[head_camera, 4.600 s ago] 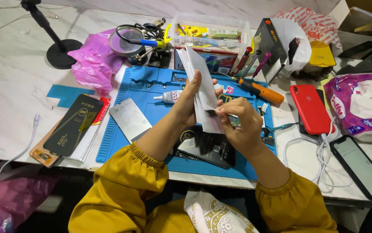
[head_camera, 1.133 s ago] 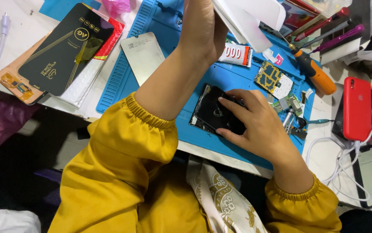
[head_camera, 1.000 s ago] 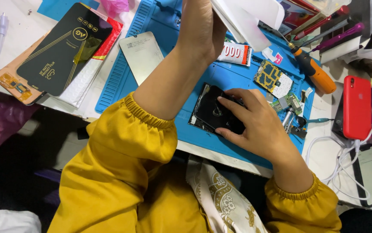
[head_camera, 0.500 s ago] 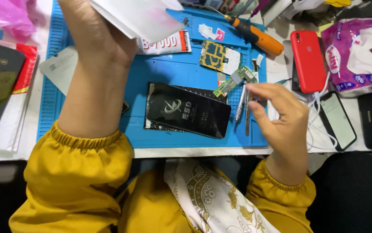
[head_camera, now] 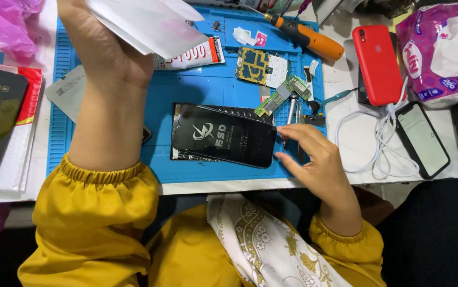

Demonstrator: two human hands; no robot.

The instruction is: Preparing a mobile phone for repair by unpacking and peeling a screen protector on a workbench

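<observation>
At the upper left of the frame, the left hand point(head_camera: 106, 53) is holding a white sheet point(head_camera: 149, 24), fingers clamped on it. The right hand point(head_camera: 314, 159), fingers loosely apart, is touching the right edge of the black screen panel point(head_camera: 223, 135) lying mid-frame on the blue mat point(head_camera: 207, 90). Circuit boards point(head_camera: 263, 66) are lying loose above it, so reassembly seems unfinished.
</observation>
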